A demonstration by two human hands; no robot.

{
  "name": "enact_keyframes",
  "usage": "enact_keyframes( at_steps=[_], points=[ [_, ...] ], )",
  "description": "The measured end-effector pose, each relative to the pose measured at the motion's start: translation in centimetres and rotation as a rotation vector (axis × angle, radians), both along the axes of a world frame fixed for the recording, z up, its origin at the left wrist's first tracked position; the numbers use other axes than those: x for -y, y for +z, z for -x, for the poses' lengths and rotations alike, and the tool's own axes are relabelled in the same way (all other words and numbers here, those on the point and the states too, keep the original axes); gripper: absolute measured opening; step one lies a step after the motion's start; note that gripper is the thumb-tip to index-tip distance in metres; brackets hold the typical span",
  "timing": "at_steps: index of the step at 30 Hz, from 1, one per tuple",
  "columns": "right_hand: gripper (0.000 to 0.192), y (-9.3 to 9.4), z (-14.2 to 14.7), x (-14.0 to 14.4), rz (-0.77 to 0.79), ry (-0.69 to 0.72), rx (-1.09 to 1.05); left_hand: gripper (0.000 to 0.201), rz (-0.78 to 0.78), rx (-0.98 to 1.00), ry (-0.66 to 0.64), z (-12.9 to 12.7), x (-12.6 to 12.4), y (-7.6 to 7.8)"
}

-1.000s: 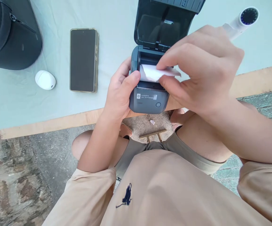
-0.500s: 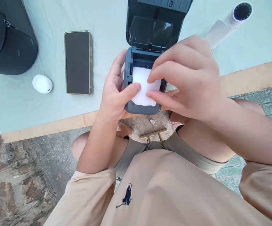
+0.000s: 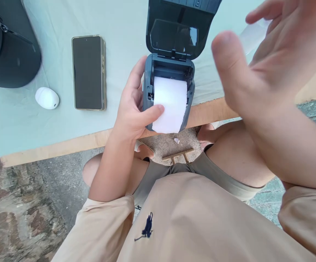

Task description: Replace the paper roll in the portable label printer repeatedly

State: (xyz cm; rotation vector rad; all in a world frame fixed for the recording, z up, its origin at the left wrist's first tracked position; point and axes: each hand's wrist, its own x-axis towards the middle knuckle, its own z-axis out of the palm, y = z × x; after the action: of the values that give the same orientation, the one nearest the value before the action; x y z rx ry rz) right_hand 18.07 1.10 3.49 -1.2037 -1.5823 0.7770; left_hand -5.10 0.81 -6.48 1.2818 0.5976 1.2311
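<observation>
My left hand grips a small dark portable label printer by its left side, at the table's front edge. Its lid stands raised, with a see-through window in it. A white paper roll sits inside, its loose end reaching over the printer's front edge. My left thumb presses on the paper. Off to the right, my right hand is in the air with its fingers apart and slightly blurred, holding nothing. It partly covers a white tube-like roll on the table.
On the pale green cloth lie a phone and a white rounded case. A black zippered bag stands at the far left. The table's wooden edge runs in front of my knees.
My right hand has let go of the paper and moved right and up, opening. The paper's end now extends farther over the printer's front. My left hand keeps its hold.
</observation>
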Motion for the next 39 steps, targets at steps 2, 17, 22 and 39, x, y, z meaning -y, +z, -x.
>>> enact_keyframes(
  at_steps=[2,17,22,39],
  points=[
    [0.046,-0.2,-0.4,-0.5,-0.094,-0.052,0.114,0.095,-0.027,-0.019,0.000,0.0,0.0,0.0],
    [0.020,-1.2,-0.2,0.0,-0.532,0.307,0.458,0.090,0.118,-0.048,0.057,-0.5,0.6,0.6],
    [0.020,-1.5,0.1,0.3,-0.522,0.346,0.576,0.100,0.209,-0.103,0.066,-0.6,0.8,1.7],
    [0.060,-2.1,0.3,-0.3,0.094,0.436,0.373,0.104,0.124,-0.055,-0.002,-0.4,0.4,0.8]
  ],
)
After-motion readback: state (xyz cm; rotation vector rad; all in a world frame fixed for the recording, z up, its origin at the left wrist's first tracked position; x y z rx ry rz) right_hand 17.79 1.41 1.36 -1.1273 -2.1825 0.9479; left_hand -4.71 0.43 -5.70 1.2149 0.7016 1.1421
